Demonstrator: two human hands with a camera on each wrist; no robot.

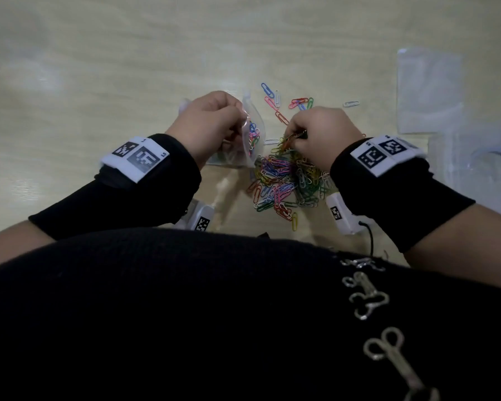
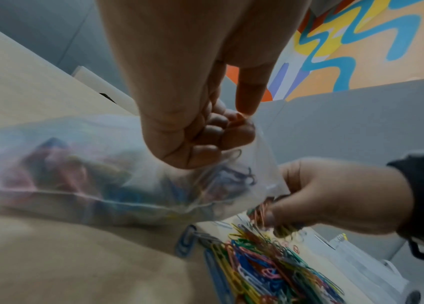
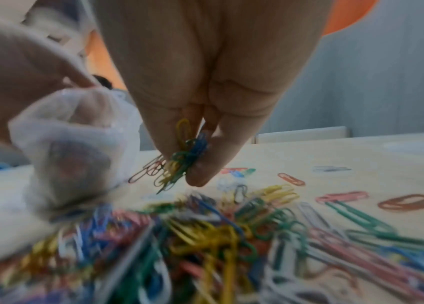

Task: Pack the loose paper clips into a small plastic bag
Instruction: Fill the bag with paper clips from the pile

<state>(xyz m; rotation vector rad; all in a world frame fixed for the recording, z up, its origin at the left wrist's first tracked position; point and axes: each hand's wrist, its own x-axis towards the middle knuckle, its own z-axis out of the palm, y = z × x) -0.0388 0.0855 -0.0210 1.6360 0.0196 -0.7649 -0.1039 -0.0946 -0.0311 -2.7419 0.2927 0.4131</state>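
Observation:
A small clear plastic bag (image 1: 250,131) (image 2: 133,181) (image 3: 75,148) with several coloured paper clips inside hangs just above the wooden table. My left hand (image 1: 211,120) (image 2: 200,135) pinches its top edge and holds its mouth open toward the right. A big pile of loose coloured paper clips (image 1: 284,180) (image 2: 270,265) (image 3: 218,236) lies on the table in front of me. My right hand (image 1: 315,134) (image 2: 335,197) (image 3: 187,148) pinches a small bunch of paper clips (image 3: 177,162) just above the pile, right beside the bag's mouth.
Stray clips (image 1: 278,102) lie scattered beyond the pile. Spare clear bags (image 1: 428,91) and a clear plastic box (image 1: 480,169) sit at the right of the table (image 1: 99,68). A grey partition wall (image 2: 361,123) stands beyond the table's far edge.

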